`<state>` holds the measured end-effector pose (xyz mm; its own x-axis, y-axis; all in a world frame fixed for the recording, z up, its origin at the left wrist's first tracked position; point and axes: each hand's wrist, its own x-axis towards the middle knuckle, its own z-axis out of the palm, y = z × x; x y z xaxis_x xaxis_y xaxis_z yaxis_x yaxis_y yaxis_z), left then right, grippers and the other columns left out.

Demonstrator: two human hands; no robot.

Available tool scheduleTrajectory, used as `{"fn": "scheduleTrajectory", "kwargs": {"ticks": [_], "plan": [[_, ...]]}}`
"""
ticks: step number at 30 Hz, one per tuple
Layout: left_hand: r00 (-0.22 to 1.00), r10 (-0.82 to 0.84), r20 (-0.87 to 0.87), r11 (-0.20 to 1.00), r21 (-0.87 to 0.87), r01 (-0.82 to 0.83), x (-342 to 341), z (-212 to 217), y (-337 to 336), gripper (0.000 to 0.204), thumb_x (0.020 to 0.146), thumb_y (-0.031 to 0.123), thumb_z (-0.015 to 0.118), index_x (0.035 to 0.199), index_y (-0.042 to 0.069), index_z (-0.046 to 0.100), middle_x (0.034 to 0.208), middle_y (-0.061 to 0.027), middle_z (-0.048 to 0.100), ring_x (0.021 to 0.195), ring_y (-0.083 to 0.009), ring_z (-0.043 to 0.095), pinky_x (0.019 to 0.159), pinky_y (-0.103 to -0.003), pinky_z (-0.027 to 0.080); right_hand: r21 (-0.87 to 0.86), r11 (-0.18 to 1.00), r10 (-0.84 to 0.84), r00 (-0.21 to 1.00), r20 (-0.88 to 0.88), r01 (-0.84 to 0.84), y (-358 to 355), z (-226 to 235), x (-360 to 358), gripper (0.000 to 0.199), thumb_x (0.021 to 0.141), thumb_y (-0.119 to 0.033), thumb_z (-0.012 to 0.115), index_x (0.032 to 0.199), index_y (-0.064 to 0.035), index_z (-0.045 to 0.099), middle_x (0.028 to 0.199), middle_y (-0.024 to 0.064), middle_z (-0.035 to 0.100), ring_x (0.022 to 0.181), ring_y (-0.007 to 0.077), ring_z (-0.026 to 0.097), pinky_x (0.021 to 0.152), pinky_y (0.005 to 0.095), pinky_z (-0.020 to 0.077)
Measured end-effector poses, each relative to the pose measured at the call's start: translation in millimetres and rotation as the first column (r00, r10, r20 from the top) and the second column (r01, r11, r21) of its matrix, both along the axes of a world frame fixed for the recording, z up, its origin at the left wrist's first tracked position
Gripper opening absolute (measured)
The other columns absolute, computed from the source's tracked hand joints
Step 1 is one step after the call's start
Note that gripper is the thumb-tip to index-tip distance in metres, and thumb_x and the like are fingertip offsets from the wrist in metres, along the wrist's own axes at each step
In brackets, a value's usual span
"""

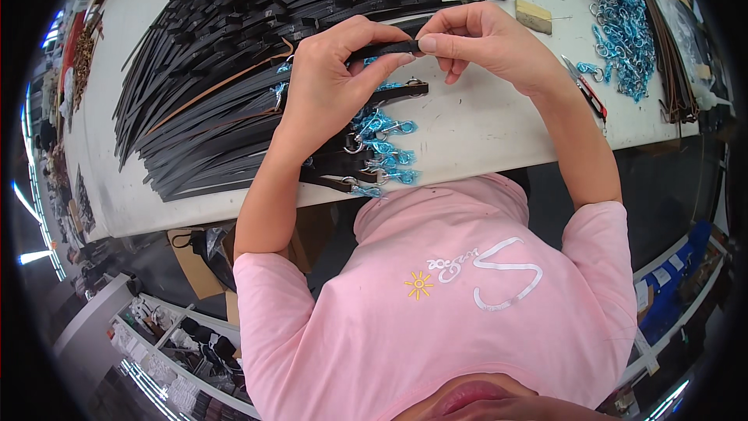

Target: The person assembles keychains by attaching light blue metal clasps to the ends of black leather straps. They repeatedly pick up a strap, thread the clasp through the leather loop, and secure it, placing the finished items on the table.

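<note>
**Q:** From your remote station, what lies at left?
**A:** At left, far to near, I see a dense spread of black straps [226, 43] on the white table [475, 136]. Near the table edge, several strap ends lie among blue-wrapped metal fittings [401, 157]; I judge these the furthest along, with fittings apparently attached.

**Q:** And the hands?
**A:** The left hand [335, 70] pinches the held strap [389, 48] between thumb and fingers, above the table's middle. To its right, the right hand [491, 43] pinches that strap's end between thumb and forefinger, its other fingers curled. I cannot tell whether this strap bears a fitting.

**Q:** What remains, at right?
**A:** Beyond the right hand I note a yellowish block [533, 17], then a red-and-black cutting tool [595, 100], both lying untouched. Farther right sits a loose heap of fittings [623, 31], with brown straps [675, 70] along the right side. Given that heap and the many far straps, I judge much is left, though overlap hides which straps are complete.
</note>
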<state>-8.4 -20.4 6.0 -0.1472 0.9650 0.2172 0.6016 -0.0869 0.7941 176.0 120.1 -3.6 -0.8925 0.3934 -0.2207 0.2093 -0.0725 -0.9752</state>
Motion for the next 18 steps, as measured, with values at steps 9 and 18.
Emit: {"fn": "scheduleTrajectory", "kwargs": {"ticks": [9, 18], "plan": [[1.0, 0.012, -0.024, 1.0, -0.006, -0.012, 2, 2, 0, 0.019, 0.081, 0.008, 0.08, 0.099, 0.005, 0.075, 0.078, 0.0031, 0.065, 0.061, -0.0011, 0.045, 0.052, -0.018, 0.032, -0.042, 0.999, -0.005, 1.0, -0.005, 0.005, -3, -2, -3, 0.026, 0.093, -0.028, 0.07, 0.096, -0.0017, 0.07, 0.076, 0.0014, 0.064, 0.07, 0.0077, 0.062, 0.062, 0.0229, 0.0541], [0.999, 0.035, 0.041, 0.999, -0.018, -0.034, 7, 3, 0, 0.018, 0.081, 0.008, 0.08, 0.099, 0.005, 0.075, 0.086, 0.0011, 0.072, 0.067, -0.0015, 0.054, 0.055, -0.018, 0.038, -0.034, 0.999, -0.03, 0.999, -0.043, 0.029, -13, -2, -4, 0.019, 0.096, -0.022, 0.065, 0.095, -0.0029, 0.064, 0.079, -0.0013, 0.06, 0.073, 0.0056, 0.058, 0.063, 0.0233, 0.0527]]}}
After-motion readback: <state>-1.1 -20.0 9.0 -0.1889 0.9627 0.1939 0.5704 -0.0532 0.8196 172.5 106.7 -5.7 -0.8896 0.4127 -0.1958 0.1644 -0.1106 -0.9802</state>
